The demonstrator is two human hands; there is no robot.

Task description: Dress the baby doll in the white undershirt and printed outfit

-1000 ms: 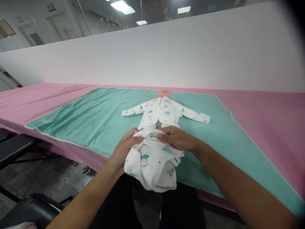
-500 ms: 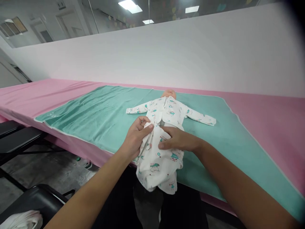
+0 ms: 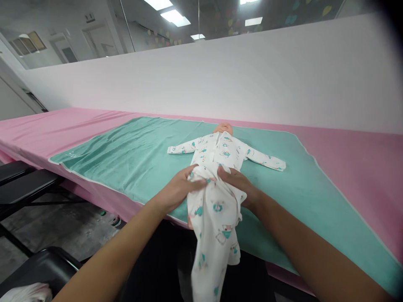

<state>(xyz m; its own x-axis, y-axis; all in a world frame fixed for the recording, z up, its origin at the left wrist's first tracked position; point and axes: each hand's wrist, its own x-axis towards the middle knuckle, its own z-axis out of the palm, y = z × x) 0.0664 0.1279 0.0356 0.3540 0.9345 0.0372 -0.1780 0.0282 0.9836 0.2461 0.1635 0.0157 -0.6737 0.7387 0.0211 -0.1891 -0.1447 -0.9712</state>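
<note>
A baby doll (image 3: 224, 128) lies on its back on a teal towel (image 3: 135, 153), head away from me, wearing a white top (image 3: 220, 153) printed with teal figures, sleeves spread out. Matching white printed trousers (image 3: 215, 226) are bunched at the doll's waist and hang down over the table's front edge. My left hand (image 3: 176, 191) is closed on the left side of the trousers' waistband. My right hand (image 3: 237, 184) is closed on the right side of it. The doll's legs are hidden under the cloth.
The towel lies on a long table under a pink cover (image 3: 355, 159), against a white wall (image 3: 220, 79). Black benches (image 3: 22, 184) stand at the left, a black chair seat (image 3: 40, 272) at the lower left with a white bag (image 3: 28, 292) on it.
The trousers were bunched in both hands near the table edge; now the waistband is drawn up to the doll's waist and the legs hang longer below. Both hands moved toward the doll.
</note>
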